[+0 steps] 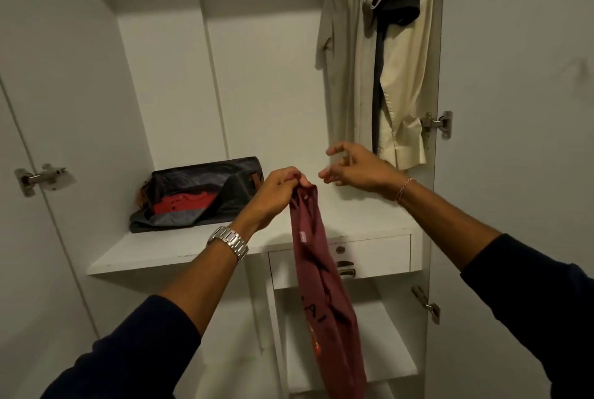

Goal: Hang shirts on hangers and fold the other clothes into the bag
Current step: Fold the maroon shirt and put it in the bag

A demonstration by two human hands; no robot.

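A maroon garment [321, 286] with dark lettering hangs straight down in front of the wardrobe, pinched at its top by my left hand [276, 192]. My right hand [353, 170] hovers just right of that top edge, fingers spread, holding nothing. On the white shelf [167, 254] to the left lies a dark bag [205, 192], open, with a folded red garment [184, 200] showing inside. Cream shirts [401, 70] and a dark shirt [400, 3] hang at the upper right; their hangers are out of view.
The wardrobe doors stand open on both sides, with metal hinges [437, 123] on the frames. Below the shelf is a white drawer [369, 257] with a metal handle, and a lower shelf [379, 357] beneath it.
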